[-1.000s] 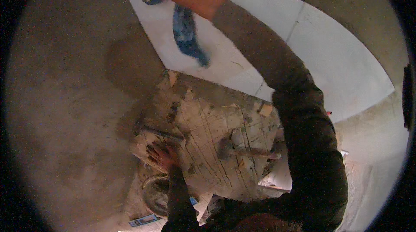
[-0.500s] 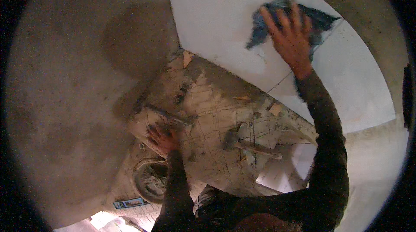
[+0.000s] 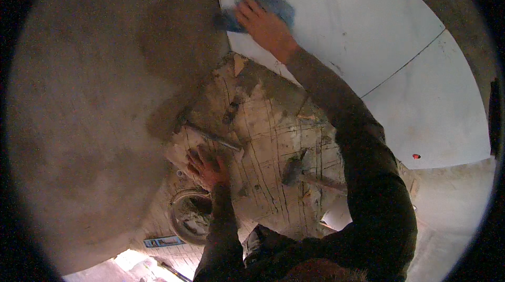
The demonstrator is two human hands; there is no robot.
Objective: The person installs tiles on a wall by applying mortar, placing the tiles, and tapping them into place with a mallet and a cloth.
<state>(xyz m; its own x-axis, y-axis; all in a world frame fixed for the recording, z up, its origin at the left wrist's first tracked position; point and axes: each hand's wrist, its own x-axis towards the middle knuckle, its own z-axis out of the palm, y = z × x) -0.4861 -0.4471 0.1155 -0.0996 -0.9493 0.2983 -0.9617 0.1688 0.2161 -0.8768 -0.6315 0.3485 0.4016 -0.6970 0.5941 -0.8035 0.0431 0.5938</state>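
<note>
Right hand (image 3: 265, 29) lies spread on 1 blue cloth (image 3: 279, 9); left hand (image 3: 208, 169), spread, near 1 bucket (image 3: 177, 212); 2 white panels (image 3: 363, 24).

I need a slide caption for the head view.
Right hand on blue cloth against white tiles; left hand near bucket.

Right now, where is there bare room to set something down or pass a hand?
Mostly bare: the grooved surface between the dark bar and the mallet, and the white panel right of the seam, save its red spot. Crowded: around the left hand, with the bar and bucket close by, and where the right hand lies on the blue cloth.
</note>
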